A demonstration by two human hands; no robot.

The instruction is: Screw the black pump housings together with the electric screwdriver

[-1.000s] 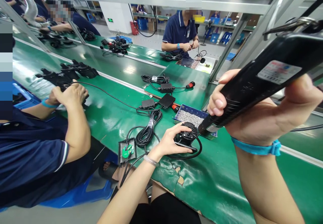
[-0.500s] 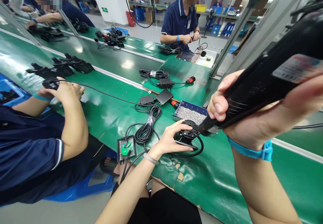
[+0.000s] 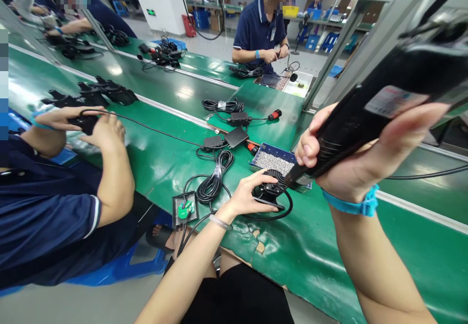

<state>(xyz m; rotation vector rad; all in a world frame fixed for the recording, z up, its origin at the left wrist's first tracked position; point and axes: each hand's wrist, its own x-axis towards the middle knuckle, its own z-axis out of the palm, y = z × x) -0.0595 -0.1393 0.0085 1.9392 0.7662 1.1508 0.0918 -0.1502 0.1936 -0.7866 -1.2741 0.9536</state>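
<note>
My right hand (image 3: 365, 143) is wrapped around a black electric screwdriver (image 3: 351, 119), tilted down to the left. The tool's tip meets or nearly meets a round, ribbed black device (image 3: 272, 187); the exact contact is too small to make out. My left hand (image 3: 250, 195) grips that device between thumb and fingers on the green bench mat. A black cable (image 3: 291, 207) loops from the device. Just behind it stands a blue tray of small screws (image 3: 274, 160). Left of my forearm lies an open black box with a green circuit board (image 3: 185, 209).
A coiled black cable (image 3: 215, 178), flat black boxes (image 3: 236, 137) and red-tipped connectors (image 3: 274, 114) lie on the mat. A co-worker's hands (image 3: 98, 124) hold a black part at the left. Black housings (image 3: 113, 92) stand behind them. A metal post (image 3: 329, 53) rises behind the tray.
The screwdriver and my right hand have shifted slightly left and tilted more steeply. My left hand keeps its grip on the device. At the left, the co-worker's hands have turned the black part.
</note>
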